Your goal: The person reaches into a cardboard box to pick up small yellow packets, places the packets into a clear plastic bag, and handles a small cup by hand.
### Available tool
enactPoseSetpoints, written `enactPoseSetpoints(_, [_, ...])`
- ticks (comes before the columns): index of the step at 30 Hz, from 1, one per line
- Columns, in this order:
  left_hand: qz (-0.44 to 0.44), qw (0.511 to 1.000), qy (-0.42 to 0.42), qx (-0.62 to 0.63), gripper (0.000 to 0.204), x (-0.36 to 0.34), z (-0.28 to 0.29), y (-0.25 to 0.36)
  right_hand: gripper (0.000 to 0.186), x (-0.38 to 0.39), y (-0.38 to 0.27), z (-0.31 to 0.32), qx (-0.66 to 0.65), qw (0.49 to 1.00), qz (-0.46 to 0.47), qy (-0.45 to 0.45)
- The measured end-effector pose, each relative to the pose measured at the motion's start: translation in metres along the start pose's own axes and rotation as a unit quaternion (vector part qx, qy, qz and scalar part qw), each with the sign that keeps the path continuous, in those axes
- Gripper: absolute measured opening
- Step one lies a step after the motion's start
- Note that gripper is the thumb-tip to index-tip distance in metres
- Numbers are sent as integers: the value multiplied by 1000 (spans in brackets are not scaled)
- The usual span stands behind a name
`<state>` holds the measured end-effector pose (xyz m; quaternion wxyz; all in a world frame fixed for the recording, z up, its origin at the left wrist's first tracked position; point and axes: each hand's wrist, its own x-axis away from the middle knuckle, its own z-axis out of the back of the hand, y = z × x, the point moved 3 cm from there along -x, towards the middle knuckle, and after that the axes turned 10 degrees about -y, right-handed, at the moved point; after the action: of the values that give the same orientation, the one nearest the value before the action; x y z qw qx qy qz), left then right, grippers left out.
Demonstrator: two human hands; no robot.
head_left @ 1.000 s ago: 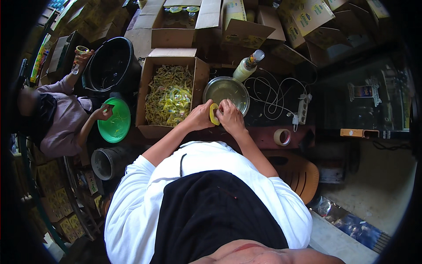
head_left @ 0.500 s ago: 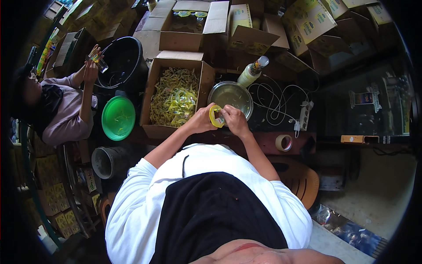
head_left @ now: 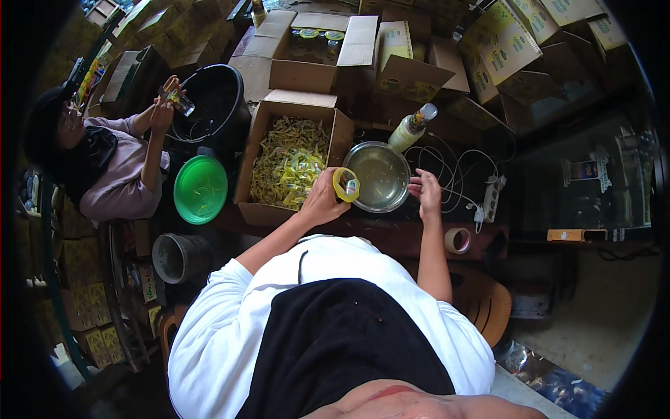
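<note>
Cardboard boxes point(head_left: 501, 42) crowd the far side of a dark counter point(head_left: 457, 216). The left hand point(head_left: 324, 199) is closed around a yellow-rimmed cup point(head_left: 338, 185), held at the left edge of a metal bowl point(head_left: 381, 208) of liquid. The right hand point(head_left: 427, 191), fingers slightly apart, is beside the bowl's right edge. An open box point(head_left: 340, 137) of yellowish strips stands left.

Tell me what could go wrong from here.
The left hand alone holds the hollow yellow ring-shaped item beside the round metal bowl; it might slip and fall in. The bowl appears to hold liquid, and the open right hand close by might knock it. A spill could perhaps reach the long white power strip farther right.
</note>
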<state>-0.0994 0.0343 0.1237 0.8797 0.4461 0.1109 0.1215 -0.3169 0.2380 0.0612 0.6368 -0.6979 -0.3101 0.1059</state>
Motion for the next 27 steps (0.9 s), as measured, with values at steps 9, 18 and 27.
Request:
enactPoseSetpoints(9, [76, 995, -43, -47, 66, -16, -6, -13, 26, 41, -35, -126, 297, 930, 138, -167])
enactPoseSetpoints(18, [-32, 998, -3, -53, 74, -10, -2, -8, 30, 48, -54, -156, 579, 775, 144, -207])
enactPoseSetpoints(27, [5, 995, -96, -41, 80, -8, -13, -16, 23, 39, -24, -150, 604, 758, 153, -193])
